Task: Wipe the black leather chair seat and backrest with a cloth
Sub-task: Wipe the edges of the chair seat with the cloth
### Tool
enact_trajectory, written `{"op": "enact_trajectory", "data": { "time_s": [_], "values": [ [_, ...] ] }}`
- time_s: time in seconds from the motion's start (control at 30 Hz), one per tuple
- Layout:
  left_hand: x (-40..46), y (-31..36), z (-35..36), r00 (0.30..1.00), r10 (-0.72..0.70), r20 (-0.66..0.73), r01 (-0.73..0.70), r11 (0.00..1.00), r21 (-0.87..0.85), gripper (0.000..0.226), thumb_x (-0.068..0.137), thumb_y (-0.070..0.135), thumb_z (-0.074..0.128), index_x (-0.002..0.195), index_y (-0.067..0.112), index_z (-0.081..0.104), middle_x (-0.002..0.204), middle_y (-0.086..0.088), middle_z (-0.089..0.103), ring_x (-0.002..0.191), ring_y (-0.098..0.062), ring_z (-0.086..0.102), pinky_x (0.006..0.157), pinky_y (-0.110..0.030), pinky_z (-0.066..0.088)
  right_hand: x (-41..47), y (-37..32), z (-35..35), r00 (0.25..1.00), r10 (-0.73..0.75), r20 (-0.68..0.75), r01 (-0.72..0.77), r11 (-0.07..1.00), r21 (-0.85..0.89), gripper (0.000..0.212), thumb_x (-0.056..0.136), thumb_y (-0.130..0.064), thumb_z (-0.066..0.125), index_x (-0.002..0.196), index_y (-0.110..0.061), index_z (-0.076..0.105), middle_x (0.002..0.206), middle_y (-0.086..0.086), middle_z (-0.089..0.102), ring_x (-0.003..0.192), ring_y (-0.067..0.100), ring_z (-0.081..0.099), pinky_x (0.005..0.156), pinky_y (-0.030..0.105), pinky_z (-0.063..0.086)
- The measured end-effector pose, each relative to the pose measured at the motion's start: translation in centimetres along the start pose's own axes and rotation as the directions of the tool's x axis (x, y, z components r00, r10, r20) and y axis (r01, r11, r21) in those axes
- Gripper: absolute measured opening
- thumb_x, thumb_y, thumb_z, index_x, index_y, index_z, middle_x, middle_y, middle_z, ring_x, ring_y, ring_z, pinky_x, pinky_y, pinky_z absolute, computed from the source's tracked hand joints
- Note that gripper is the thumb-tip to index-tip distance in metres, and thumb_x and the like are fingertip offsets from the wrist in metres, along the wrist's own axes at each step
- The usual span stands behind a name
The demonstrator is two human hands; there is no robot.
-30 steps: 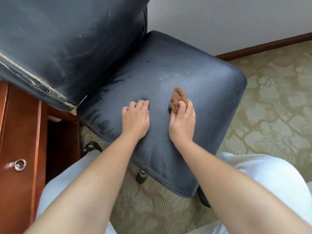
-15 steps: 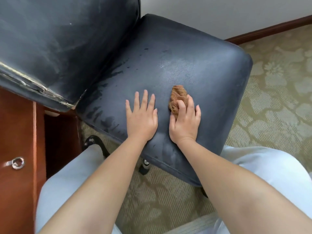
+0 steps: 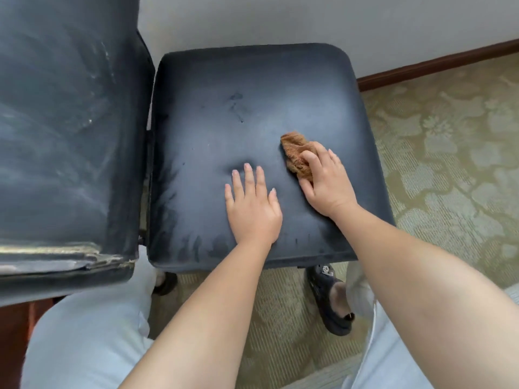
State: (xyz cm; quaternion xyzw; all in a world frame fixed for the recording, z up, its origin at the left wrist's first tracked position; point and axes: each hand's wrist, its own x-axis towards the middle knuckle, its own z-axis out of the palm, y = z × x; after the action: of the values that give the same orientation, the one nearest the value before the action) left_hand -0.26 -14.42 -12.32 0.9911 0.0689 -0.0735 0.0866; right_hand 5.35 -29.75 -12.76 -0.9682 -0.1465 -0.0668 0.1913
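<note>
The black leather chair seat [image 3: 252,108] fills the middle of the view, with damp dark streaks along its left and near edges. Its backrest [image 3: 64,130] rises at the left, scuffed, with cracked leather along its top edge. My left hand [image 3: 252,209] lies flat on the near middle of the seat, fingers straight, denting the cushion. My right hand [image 3: 328,183] rests on a crumpled brown cloth [image 3: 295,153] toward the seat's right side. Its fingers are curled over the cloth and press it onto the leather.
Patterned green carpet [image 3: 449,164] lies to the right and under the chair. A white wall with a dark wood skirting board [image 3: 438,66] runs behind. My foot in a dark sandal [image 3: 331,299] stands just below the seat's front edge. My light trousers fill the bottom.
The view has swung so the seat sits squarer. My right hand has slid the cloth toward the seat's right side, away from my left hand. The left hand's fingers have straightened flat.
</note>
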Motion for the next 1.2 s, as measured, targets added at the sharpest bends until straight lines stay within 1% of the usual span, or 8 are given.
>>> {"op": "enact_trajectory", "data": {
  "time_s": [0.13,0.27,0.33,0.47,0.6,0.7,0.93,1.2],
  "values": [
    [0.2,-1.3,-0.7,0.993,0.106,0.044,-0.106,0.994,0.000,0.055,0.103,0.037,0.019,0.154,0.020,0.005,0.162,0.001,0.001,0.148,-0.018,-0.002,0.118,-0.034,-0.003,1.0,-0.8,-0.4,0.996,0.094,-0.010,-0.093,0.993,0.078,0.041,0.081,-0.035,0.059,0.111,-0.009,0.049,0.127,0.012,0.048,0.112,0.032,0.047,0.106,0.047,0.031],
    [0.0,-0.9,-1.4,0.986,0.140,0.093,-0.141,0.990,-0.002,0.055,0.104,0.034,0.018,0.154,0.018,0.003,0.162,0.000,-0.002,0.148,-0.017,-0.004,0.119,-0.033,-0.003,1.1,-2.3,-0.5,0.976,0.197,-0.090,-0.184,0.974,0.130,0.031,0.081,-0.026,0.066,0.099,-0.004,0.053,0.109,0.012,0.052,0.100,0.032,0.051,0.088,0.037,0.038],
    [-0.2,-1.1,-1.8,0.979,0.160,0.126,-0.164,0.986,0.015,0.054,0.105,0.034,0.017,0.154,0.017,0.002,0.162,0.000,-0.004,0.148,-0.016,-0.006,0.120,-0.035,-0.002,0.5,-3.0,-0.9,0.965,0.247,-0.091,-0.231,0.961,0.152,0.033,0.083,-0.025,0.065,0.105,-0.004,0.051,0.109,0.011,0.052,0.101,0.030,0.050,0.085,0.035,0.038],
    [-1.3,-1.3,-2.7,0.978,0.120,0.171,-0.132,0.989,0.059,0.054,0.105,0.033,0.016,0.154,0.017,0.001,0.162,0.001,-0.006,0.148,-0.017,-0.008,0.120,-0.040,-0.002,-0.5,-4.2,-1.8,0.946,0.324,-0.015,-0.314,0.928,0.202,0.059,0.082,-0.024,0.065,0.134,-0.012,0.039,0.124,0.009,0.048,0.113,0.026,0.045,0.093,0.036,0.038],
    [-2.3,-1.7,-3.5,0.975,0.108,0.193,-0.133,0.983,0.123,0.053,0.105,0.030,0.017,0.154,0.013,0.005,0.162,-0.003,-0.002,0.148,-0.020,-0.002,0.120,-0.039,0.001,-0.9,-5.4,-2.5,0.958,0.274,0.083,-0.283,0.949,0.141,0.042,0.083,-0.028,0.061,0.121,-0.013,0.051,0.117,0.006,0.048,0.109,0.027,0.046,0.085,0.032,0.038],
    [-3.3,-2.1,-4.4,0.977,0.084,0.197,-0.115,0.982,0.149,0.052,0.105,0.027,0.018,0.153,0.010,0.007,0.162,-0.005,0.003,0.148,-0.022,0.002,0.120,-0.038,0.002,-1.6,-6.5,-3.0,0.963,0.247,0.107,-0.265,0.942,0.204,0.038,0.083,-0.027,0.061,0.117,-0.012,0.053,0.116,0.006,0.048,0.102,0.027,0.050,0.080,0.033,0.040],
    [-8.3,-1.7,-6.1,0.951,0.251,0.183,-0.274,0.955,0.115,0.053,0.104,0.024,0.026,0.153,0.009,0.011,0.161,-0.006,0.008,0.148,-0.021,0.005,0.120,-0.034,0.004,-4.0,-8.7,-5.9,0.959,0.275,0.069,-0.283,0.913,0.294,0.031,0.083,-0.023,0.063,0.108,-0.010,0.051,0.115,0.005,0.042,0.087,0.025,0.054,0.072,0.029,0.039],
    [-11.5,-1.7,-9.9,0.967,0.251,0.051,-0.256,0.950,0.179,0.057,0.101,0.018,0.032,0.153,0.007,0.010,0.161,-0.009,0.004,0.148,-0.023,0.002,0.121,-0.035,0.006,-6.2,-11.8,-10.2,0.975,0.222,0.028,-0.216,0.901,0.376,0.029,0.083,-0.022,0.061,0.108,-0.013,0.049,0.109,0.003,0.052,0.097,0.022,0.051,0.075,0.026,0.034]
  ]
}}
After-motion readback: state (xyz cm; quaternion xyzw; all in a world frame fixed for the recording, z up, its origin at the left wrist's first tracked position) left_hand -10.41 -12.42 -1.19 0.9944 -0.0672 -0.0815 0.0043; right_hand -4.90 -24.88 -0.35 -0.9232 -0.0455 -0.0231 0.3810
